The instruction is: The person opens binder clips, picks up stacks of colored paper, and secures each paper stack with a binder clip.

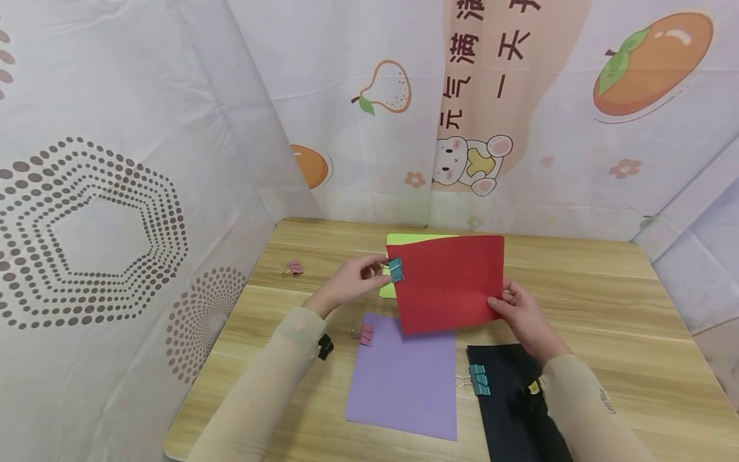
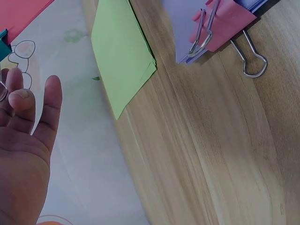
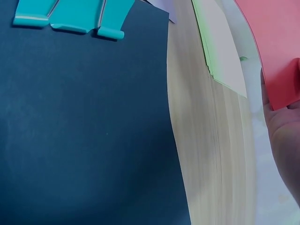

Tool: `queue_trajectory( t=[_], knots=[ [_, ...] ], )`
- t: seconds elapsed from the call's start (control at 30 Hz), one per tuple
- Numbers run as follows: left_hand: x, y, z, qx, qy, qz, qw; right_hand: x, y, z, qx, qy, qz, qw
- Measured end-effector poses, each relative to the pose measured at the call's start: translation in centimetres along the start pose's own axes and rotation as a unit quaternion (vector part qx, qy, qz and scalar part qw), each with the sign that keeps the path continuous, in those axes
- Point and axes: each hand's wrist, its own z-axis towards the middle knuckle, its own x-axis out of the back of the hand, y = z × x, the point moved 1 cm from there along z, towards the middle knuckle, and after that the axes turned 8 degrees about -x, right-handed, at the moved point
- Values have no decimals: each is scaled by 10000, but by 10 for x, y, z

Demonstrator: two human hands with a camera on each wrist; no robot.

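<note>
Red paper [image 1: 453, 282] is held up above the table in the head view, slightly tilted, with a teal binder clip [image 1: 395, 269] on its left edge. My left hand [image 1: 353, 281] pinches this clip by its wire handles. At the paper's lower right edge, my right hand [image 1: 524, 317] grips it, thumb in front and fingers behind. Behind the red paper lie green sheets [image 1: 421, 239], partly covered in the head view. Purple paper [image 1: 402, 385] lies below it, with a pink binder clip [image 1: 366, 334] on its upper left edge.
Black paper [image 1: 502, 410] bearing another teal binder clip [image 1: 479, 380] lies under the right forearm. A loose pink binder clip [image 1: 293, 267] rests at the table's far left. White printed cloth [image 1: 358, 147] hangs behind the wooden table [image 1: 606, 301].
</note>
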Motion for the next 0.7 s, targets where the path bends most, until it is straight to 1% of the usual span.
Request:
queue_trajectory(
  t=[0.2,0.43,0.7],
  knots=[
    [0,-1,0,57,89,-17,9999,2,1,0,37,-3,102,9999],
    [0,1,-1,88,99,6,9999,3,1,-1,39,-8,242,9997],
    [1,0,-1,90,135,-109,9998,3,-1,-2,-23,18,283,9996]
  ],
)
